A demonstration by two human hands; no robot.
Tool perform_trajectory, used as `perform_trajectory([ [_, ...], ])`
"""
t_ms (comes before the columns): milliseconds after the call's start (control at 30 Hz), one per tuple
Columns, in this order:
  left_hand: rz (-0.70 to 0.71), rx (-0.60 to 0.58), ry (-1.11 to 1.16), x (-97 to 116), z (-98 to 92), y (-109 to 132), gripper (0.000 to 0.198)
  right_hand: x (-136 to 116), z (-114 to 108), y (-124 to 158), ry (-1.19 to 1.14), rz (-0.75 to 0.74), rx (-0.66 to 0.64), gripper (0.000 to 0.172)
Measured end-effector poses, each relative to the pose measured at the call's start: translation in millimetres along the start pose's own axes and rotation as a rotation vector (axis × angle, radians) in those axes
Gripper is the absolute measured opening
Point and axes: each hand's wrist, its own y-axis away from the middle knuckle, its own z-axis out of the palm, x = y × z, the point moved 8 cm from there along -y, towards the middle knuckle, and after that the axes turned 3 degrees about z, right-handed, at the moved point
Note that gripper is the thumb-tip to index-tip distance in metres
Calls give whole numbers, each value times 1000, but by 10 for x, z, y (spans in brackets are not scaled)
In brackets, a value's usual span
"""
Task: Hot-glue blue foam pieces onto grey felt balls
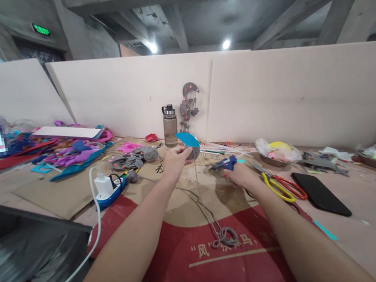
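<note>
My left hand (176, 160) is raised over the cardboard and pinches a blue half-round foam piece (188, 140) with a grey piece behind it. A thin grey cord (222, 236) hangs from that piece and ends in a coil on the red cardboard. My right hand (240, 175) rests on the table with its fingers closed round a blue glue gun (225, 164), whose nozzle points left.
Yellow and red scissors (282, 186) and a black phone (321, 194) lie right of my right hand. A bottle (170, 125) stands at the white partition. A blue power strip (108, 193) with a white charger sits left. Foam scraps pile at far left.
</note>
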Motion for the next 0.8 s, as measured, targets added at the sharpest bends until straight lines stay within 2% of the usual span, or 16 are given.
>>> perform_trajectory([
  [67,19,6,-41,13,15,14,27,-56,-195,29,37,-93,183,22],
  [133,61,14,-98,52,36,41,25,-237,-355,145,33,-217,382,24],
  [167,84,13,-127,77,52,60,25,-334,-361,205,1,-248,421,24],
  [200,107,8,-159,104,74,84,24,-404,-284,232,-70,-223,368,25],
  [267,159,-7,-234,172,120,137,23,-568,-14,289,-362,-185,181,27],
  [333,228,-19,-336,259,163,191,20,-710,306,357,-703,-110,-23,41],
  [400,275,-27,-423,316,194,227,17,-794,549,418,-887,-28,-176,45],
  [467,255,-49,-430,294,213,226,18,-810,557,439,-892,-40,-167,37],
  [567,156,-109,-324,159,244,192,22,-772,287,434,-727,-156,-1,23],
  [667,74,-151,-225,41,277,175,23,-739,20,443,-616,-225,136,23],
  [800,16,-195,-132,0,328,199,26,-727,-101,446,-572,-232,210,23],
])
